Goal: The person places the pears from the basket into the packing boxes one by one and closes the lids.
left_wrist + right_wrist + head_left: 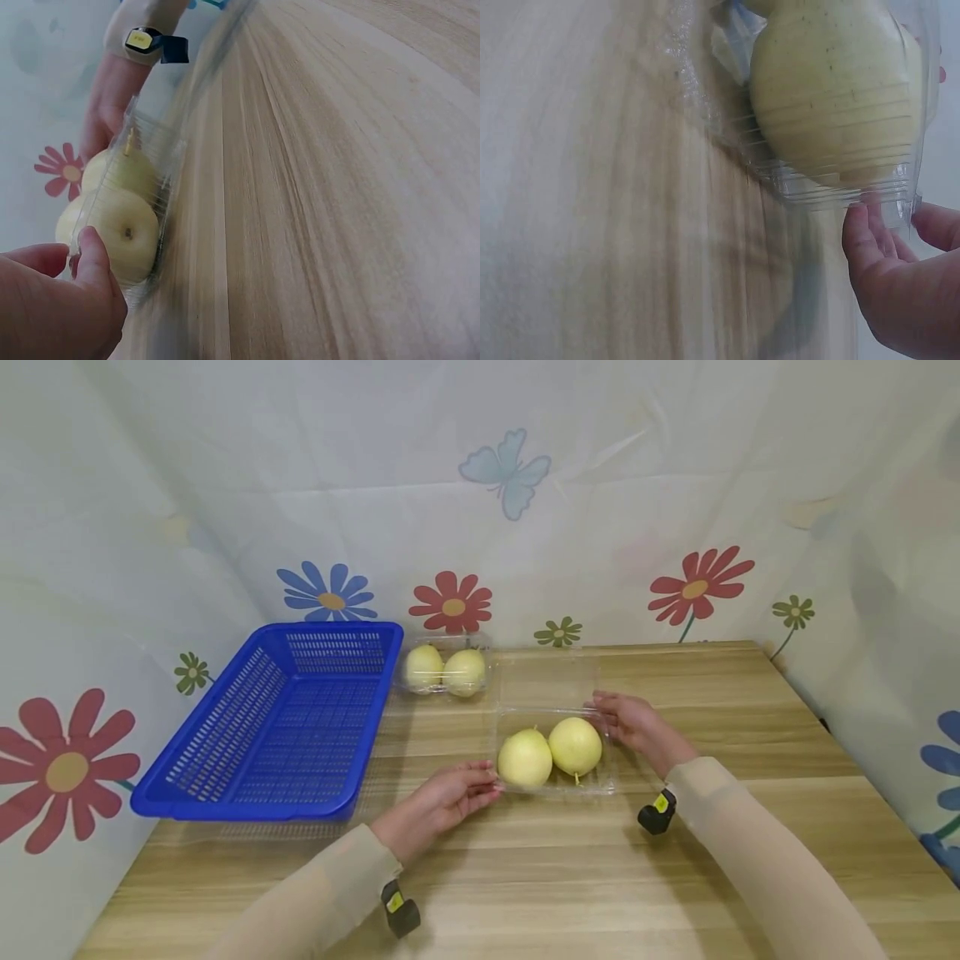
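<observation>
Two round pale-yellow pears (524,758) lie side by side in a clear plastic clamshell box (592,787) on the table. The lid (546,681) is folded back, away from the person. At the box's near-left corner, the left hand (452,796) pinches the rim between thumb and finger, as the left wrist view shows. My right hand (636,727) holds the far-right edge, and in the right wrist view its thumb and fingers (866,232) are on the ribbed wall beside a pear (832,97). Parts of the right fingers are hidden behind the plastic.
A blue plastic basket (347,789) stands at the left. Beside its far-right corner sits another clear box (483,643) holding two pears (464,672). The wooden table (525,877) meets a flower-patterned cloth (615,527) at its back edge.
</observation>
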Motion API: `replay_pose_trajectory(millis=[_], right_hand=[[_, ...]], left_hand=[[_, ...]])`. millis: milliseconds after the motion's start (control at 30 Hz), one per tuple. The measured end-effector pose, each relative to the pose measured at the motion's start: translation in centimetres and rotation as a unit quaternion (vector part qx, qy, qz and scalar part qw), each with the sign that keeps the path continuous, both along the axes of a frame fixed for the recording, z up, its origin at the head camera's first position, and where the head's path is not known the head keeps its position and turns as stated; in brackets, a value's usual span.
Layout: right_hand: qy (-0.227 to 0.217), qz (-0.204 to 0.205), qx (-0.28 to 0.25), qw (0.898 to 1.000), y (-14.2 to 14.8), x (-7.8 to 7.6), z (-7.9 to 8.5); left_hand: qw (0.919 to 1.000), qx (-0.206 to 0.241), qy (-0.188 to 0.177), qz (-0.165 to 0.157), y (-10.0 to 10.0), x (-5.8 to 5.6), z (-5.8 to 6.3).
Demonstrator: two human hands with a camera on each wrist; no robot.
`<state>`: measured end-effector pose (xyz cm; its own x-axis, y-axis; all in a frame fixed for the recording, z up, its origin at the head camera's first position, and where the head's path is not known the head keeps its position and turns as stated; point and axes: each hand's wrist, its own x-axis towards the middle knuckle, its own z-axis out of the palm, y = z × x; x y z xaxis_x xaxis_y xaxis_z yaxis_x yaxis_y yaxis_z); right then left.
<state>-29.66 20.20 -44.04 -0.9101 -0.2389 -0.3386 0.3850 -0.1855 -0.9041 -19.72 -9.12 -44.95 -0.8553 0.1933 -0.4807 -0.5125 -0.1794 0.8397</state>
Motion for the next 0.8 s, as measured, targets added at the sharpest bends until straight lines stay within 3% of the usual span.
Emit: replay_pose_trajectory(millis=[800], right_hand=[[0.065,0.032,0.016,0.997,-0.21,-0.89,0.32]], left_hand=[[0.9998,0.016,0.007,0.003,-0.25,-0.19,-0.01]])
